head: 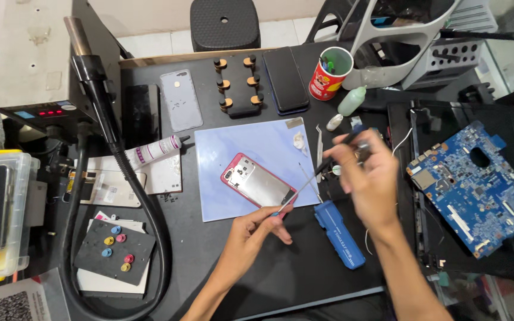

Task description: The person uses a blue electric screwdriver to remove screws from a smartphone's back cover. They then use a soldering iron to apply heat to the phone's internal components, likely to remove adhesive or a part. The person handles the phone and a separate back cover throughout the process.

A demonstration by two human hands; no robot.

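A red-framed phone body (256, 181) with a silver inner plate lies tilted on a pale blue work mat (239, 148). My left hand (256, 229) pinches the phone's near right end between thumb and fingers. My right hand (369, 178) hovers to the right of the mat, blurred, gripping a thin dark-handled tool (316, 172) whose tip reaches toward the phone's corner. A pair of tweezers (319, 148) lies at the mat's right edge.
A blue case (339, 233) lies near the front edge. A blue circuit board (474, 184) sits at the right. A hot-air station (37, 59) with a black hose (144, 202) stands at the left. A glue tube (153, 151), phones, a clamp jig (238, 86) and a red cup (330, 72) line the back.
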